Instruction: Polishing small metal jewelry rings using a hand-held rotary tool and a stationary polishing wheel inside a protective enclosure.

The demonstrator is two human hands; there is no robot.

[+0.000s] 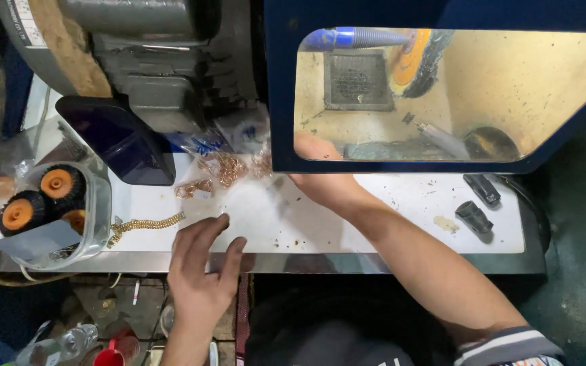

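Note:
My left hand [201,268] rests flat at the front edge of the white bench top [408,224], fingers spread, holding nothing. Just beyond its fingertips lie a gold chain [145,225] and a small pile of rose-gold chains [220,168] beside clear plastic bags [239,132]. My right hand [320,169] reaches forward into the opening of the blue polishing hood [279,95]. Its fingers are partly hidden by the hood's frame, so what they hold cannot be made out. Inside the hood sits an orange polishing wheel [412,62] on a blue spindle.
A clear tub [93,203] with black-and-orange brush wheels [59,183] stands at the left. A grey motor [157,54] and a dark tinted shield [120,139] are behind it. Two small black pieces [476,217] lie at the right. Bottles and clutter sit on the floor below.

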